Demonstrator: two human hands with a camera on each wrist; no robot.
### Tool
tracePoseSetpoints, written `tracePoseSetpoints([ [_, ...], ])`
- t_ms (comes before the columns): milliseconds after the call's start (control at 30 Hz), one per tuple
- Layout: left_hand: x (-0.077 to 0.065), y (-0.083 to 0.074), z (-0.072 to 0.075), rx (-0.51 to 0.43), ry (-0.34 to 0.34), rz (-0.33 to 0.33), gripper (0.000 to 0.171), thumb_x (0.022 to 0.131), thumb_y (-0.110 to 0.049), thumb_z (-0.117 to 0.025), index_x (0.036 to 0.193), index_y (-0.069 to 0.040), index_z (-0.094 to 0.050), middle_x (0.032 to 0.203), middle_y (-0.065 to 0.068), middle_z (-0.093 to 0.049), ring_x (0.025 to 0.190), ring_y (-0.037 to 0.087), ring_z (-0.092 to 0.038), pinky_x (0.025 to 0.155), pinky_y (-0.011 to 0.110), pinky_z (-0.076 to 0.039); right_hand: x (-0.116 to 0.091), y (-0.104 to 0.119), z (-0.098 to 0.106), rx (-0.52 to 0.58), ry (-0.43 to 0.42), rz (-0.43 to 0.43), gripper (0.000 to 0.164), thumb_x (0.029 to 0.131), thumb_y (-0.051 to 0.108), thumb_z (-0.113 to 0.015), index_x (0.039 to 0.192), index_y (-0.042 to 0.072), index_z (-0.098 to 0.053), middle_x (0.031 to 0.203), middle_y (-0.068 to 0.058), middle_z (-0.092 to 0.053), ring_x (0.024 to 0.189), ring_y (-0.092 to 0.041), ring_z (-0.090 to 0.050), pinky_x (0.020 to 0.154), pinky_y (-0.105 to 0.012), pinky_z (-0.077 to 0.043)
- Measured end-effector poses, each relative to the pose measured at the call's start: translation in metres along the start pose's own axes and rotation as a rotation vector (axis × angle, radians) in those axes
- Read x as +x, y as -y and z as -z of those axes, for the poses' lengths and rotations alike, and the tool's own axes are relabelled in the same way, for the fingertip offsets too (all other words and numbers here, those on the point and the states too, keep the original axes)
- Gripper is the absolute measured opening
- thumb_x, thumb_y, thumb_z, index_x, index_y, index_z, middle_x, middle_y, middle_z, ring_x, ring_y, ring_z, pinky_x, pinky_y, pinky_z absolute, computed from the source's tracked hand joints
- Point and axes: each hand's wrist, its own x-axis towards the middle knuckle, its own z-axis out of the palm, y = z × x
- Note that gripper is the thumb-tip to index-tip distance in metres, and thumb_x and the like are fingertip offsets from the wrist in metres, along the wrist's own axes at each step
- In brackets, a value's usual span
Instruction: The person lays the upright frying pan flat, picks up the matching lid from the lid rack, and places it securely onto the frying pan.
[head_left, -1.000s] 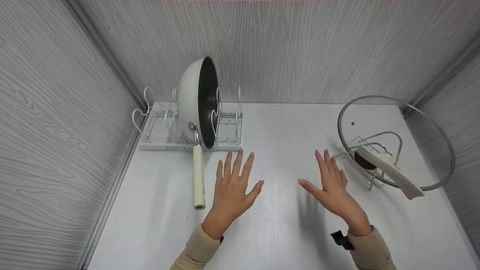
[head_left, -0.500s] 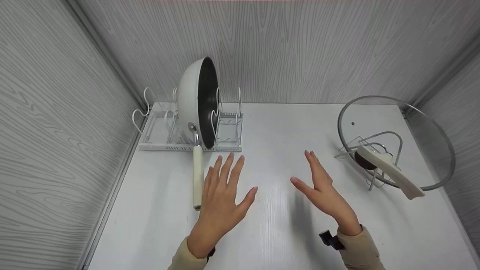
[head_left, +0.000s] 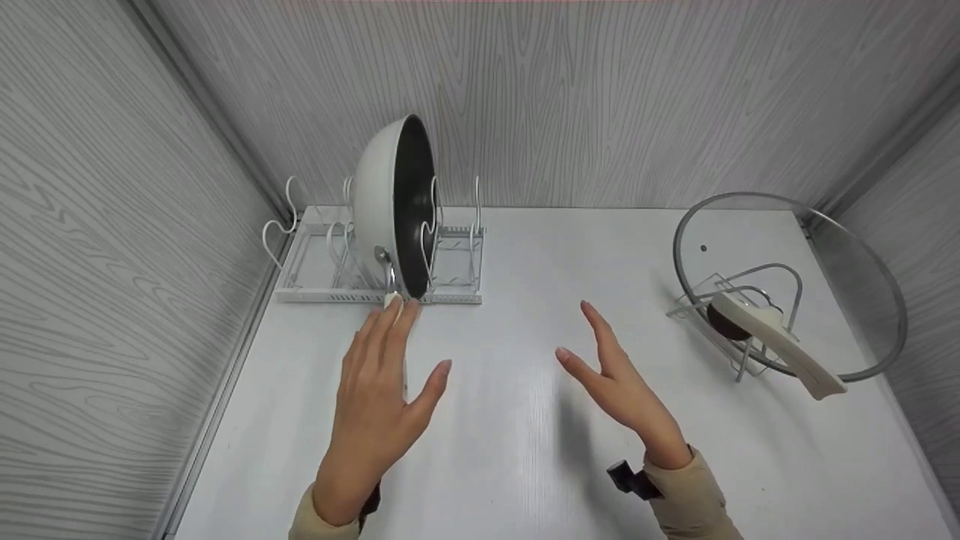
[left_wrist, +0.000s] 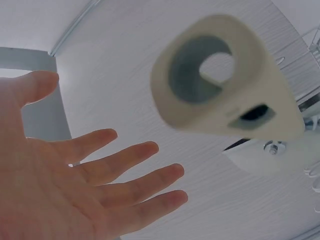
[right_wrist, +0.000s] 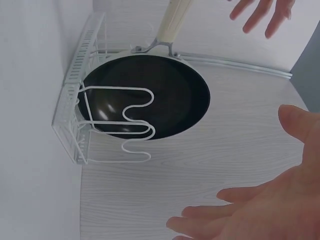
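A white frying pan [head_left: 375, 187] with a dark inside stands on edge in a white wire rack [head_left: 315, 296] at the back left. Its cream handle [left_wrist: 280, 95] points toward the person. My left hand [head_left: 375, 405] is spread over that handle and hides most of it in the head view. In the left wrist view the fingers [left_wrist: 135, 192] are apart from the handle's hollow end. My right hand [head_left: 619, 386] hovers over the middle of the table, fingers extended and thumb apart, holding nothing. The right wrist view shows the pan's dark inside [right_wrist: 150, 95] facing that hand.
At the right a glass lid [head_left: 847, 300] with a grey rim leans in a small wire stand [head_left: 799, 289]. A cream handle piece [head_left: 787, 345] sits on the lid. Grey wood-grain walls [head_left: 570, 97] close in the white table [head_left: 540, 255] at the back and sides.
My left hand has moved left, from beside the pan handle to over it. My right hand has also shifted left, away from the lid. Pan, rack and lid stay in place.
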Motion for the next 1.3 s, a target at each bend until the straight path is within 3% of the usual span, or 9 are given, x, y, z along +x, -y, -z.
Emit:
tracePoseSetpoints([
  [300, 0.002, 0.025, 0.013, -0.054, -0.030, 0.070, 0.066, 0.089, -0.027, -0.072, 0.145, -0.003, -0.046, 0.146, 0.016, -0.048, 0.136, 0.036, -0.042, 0.108, 0.060, -0.035, 0.008, 0.010, -0.022, 0.104, 0.012, 0.020, 0.078, 0.100, 0.038, -0.058, 0.159, 0.014, -0.013, 0.164, -0.007, -0.014, 0.150, -0.026, -0.012, 0.117, -0.062, -0.015],
  [467, 0.003, 0.038, 0.018, -0.095, 0.037, 0.173, 0.064, 0.094, -0.028, -0.068, 0.148, -0.004, -0.042, 0.150, 0.012, -0.045, 0.140, 0.030, -0.038, 0.112, 0.054, -0.033, 0.015, 0.017, -0.034, 0.164, 0.007, 0.023, 0.073, 0.101, 0.037, -0.057, 0.158, 0.014, -0.017, 0.162, -0.004, -0.020, 0.149, -0.023, -0.018, 0.117, -0.059, -0.018],
  [633, 0.006, 0.055, 0.021, -0.175, 0.109, 0.285, 0.062, 0.098, -0.032, -0.062, 0.149, -0.005, -0.040, 0.151, 0.012, -0.043, 0.141, 0.030, -0.035, 0.113, 0.056, -0.030, 0.021, 0.022, -0.047, 0.241, 0.007, 0.024, 0.071, 0.101, 0.034, -0.057, 0.157, 0.012, -0.019, 0.161, -0.008, -0.025, 0.148, -0.028, -0.024, 0.116, -0.057, -0.025],
  [1033, 0.014, 0.111, 0.002, -0.331, 0.117, 0.411, 0.052, 0.101, -0.023, -0.056, 0.143, 0.004, -0.042, 0.144, 0.022, -0.047, 0.131, 0.040, -0.046, 0.107, 0.058, -0.037, 0.037, 0.036, -0.078, 0.473, 0.051, 0.016, 0.063, 0.103, 0.032, -0.052, 0.153, 0.006, -0.025, 0.154, -0.013, -0.034, 0.142, -0.029, -0.035, 0.115, -0.047, -0.032],
  [1300, 0.016, 0.127, -0.009, -0.431, 0.143, 0.530, 0.049, 0.104, -0.026, -0.050, 0.143, 0.003, -0.043, 0.140, 0.022, -0.050, 0.123, 0.035, -0.052, 0.103, 0.048, -0.042, 0.049, 0.042, -0.102, 0.567, 0.089, -0.044, 0.065, 0.102, 0.033, -0.053, 0.151, 0.000, -0.026, 0.149, -0.016, -0.039, 0.140, -0.029, -0.037, 0.117, -0.048, -0.028],
])
